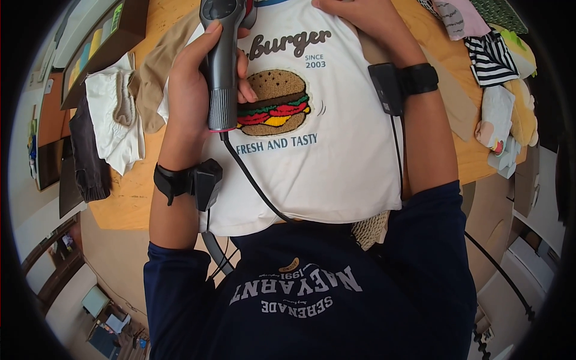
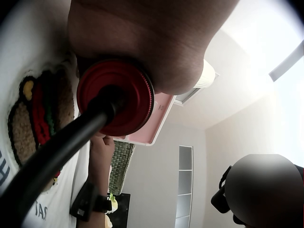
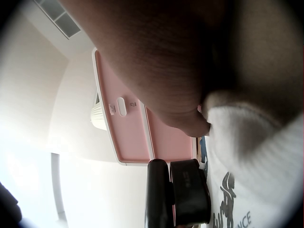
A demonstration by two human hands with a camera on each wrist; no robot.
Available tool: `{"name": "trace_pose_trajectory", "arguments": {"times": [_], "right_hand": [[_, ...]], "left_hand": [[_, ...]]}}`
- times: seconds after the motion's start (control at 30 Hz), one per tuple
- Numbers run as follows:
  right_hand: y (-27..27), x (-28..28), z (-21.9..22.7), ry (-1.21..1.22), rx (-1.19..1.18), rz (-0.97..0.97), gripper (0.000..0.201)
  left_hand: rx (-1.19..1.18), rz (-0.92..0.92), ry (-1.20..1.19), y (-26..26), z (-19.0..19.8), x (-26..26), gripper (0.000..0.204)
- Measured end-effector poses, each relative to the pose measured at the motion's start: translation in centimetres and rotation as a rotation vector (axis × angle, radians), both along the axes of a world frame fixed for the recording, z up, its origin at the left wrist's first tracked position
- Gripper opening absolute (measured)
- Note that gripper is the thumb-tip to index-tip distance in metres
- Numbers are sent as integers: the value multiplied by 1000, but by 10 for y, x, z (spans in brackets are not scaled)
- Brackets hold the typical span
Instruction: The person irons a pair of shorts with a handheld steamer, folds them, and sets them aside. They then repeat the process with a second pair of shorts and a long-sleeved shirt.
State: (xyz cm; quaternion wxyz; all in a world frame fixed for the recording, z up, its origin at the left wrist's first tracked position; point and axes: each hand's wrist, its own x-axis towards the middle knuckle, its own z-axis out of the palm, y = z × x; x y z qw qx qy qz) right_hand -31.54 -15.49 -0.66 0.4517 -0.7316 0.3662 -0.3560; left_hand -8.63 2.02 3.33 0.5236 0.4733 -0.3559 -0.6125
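Observation:
A white T-shirt (image 1: 354, 162) with a textured burger picture and lettering lies spread out, its lower edge against the person's body. The left hand (image 1: 191, 75) grips the handle of a dark grey hair dryer (image 1: 223, 90) over the shirt's left side, thumb near its buttons. A red end cap (image 2: 114, 97) shows at the handle's base, where a black cord leaves it. Up by the neckline, the right hand (image 1: 360, 17) rests at the T-shirt, most of its fingers outside the head view. In the right wrist view the dryer's black head (image 3: 189, 192) stands beside the printed lettering.
The shirt lies on a wooden table (image 1: 120, 204). White garments (image 1: 114, 114) and dark trousers (image 1: 87, 153) hang over its left side; striped clothing (image 1: 489, 57) and other clothes are piled at right. A pink panel (image 3: 126, 128) stands beyond. The cord (image 1: 249, 180) crosses the shirt.

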Motion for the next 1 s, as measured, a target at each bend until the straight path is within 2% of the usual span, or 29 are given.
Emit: {"name": "trace_pose_trajectory", "arguments": {"times": [1.0], "right_hand": [[0,-1,-2,5,-24,-14,26]], "left_hand": [[-6,-1,6,-1,-1,0,52]]}}
